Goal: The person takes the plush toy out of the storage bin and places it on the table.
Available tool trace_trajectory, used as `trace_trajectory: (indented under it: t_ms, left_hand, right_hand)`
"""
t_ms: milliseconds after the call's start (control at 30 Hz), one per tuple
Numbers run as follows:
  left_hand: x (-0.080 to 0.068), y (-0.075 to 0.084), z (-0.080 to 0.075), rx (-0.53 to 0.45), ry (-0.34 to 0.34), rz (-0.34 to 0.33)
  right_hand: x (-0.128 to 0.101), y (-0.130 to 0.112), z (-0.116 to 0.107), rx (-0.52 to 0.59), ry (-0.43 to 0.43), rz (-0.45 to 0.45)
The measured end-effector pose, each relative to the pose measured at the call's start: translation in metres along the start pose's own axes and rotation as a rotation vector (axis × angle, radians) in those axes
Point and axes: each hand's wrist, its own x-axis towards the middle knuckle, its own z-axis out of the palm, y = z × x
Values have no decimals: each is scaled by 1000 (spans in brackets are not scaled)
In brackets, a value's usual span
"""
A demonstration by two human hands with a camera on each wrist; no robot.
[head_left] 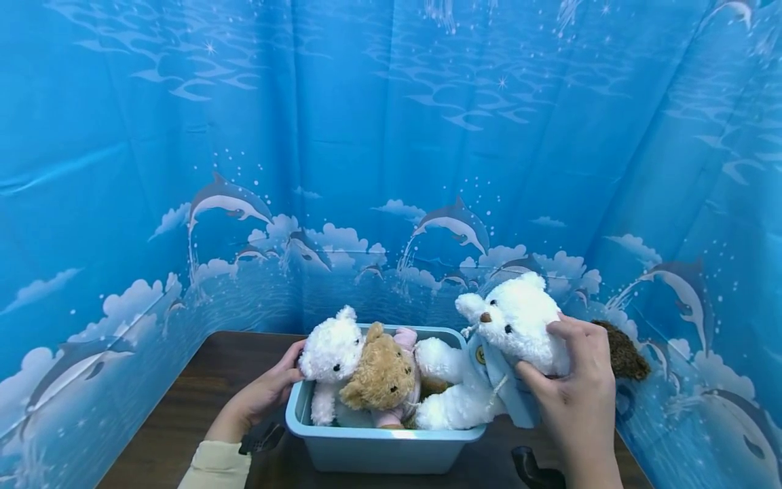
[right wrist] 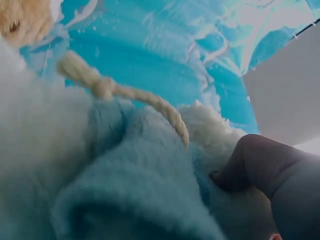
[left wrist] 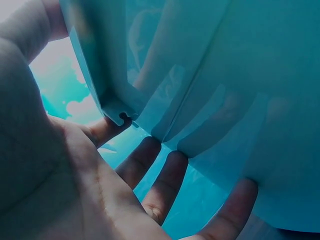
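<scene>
My right hand (head_left: 577, 380) grips a white teddy bear (head_left: 522, 319) in a pale blue garment, thumb in front and fingers behind its neck. The bear leans back over the right end of a light blue plastic bin (head_left: 391, 451), its legs inside. In the right wrist view, a knotted cord (right wrist: 135, 95) hangs over the blue cloth (right wrist: 135, 175). My left hand (head_left: 269, 390) holds the bin's left rim; the left wrist view shows several fingertips against its outer wall (left wrist: 230, 115). A smaller white plush (head_left: 332, 346) and a tan teddy bear (head_left: 385, 377) sit in the bin.
The bin stands on a dark wooden table (head_left: 195, 387). Behind and around it hangs a blue curtain (head_left: 366, 170) printed with dolphins. Part of a dark brown plush (head_left: 623, 350) shows beyond my right hand. A black curved object (head_left: 534, 468) is at the front right.
</scene>
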Motion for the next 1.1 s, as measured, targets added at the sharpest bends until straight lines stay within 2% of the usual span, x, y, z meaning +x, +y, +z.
trace_trajectory:
  t_ms: [233, 533, 700, 867, 1000, 1100]
  left_hand:
    - [-1, -2, 1, 7, -5, 2]
    - [0, -5, 0, 2, 1, -7]
    - [1, -3, -2, 6, 11, -8]
    - [1, -2, -2, 26, 5, -3]
    - [2, -3, -2, 26, -3, 9]
    - [3, -5, -3, 22, -15, 16]
  right_hand:
    - [-4, 15, 1, -78, -43, 31]
    - [-4, 22, 6, -143, -105, 51]
    - [-5, 21, 10, -196, -51, 113]
    - [-11, 23, 3, -176, 25, 88]
    - [-12, 27, -8, -186, 17, 42]
    - [-12, 31, -20, -207, 10, 82]
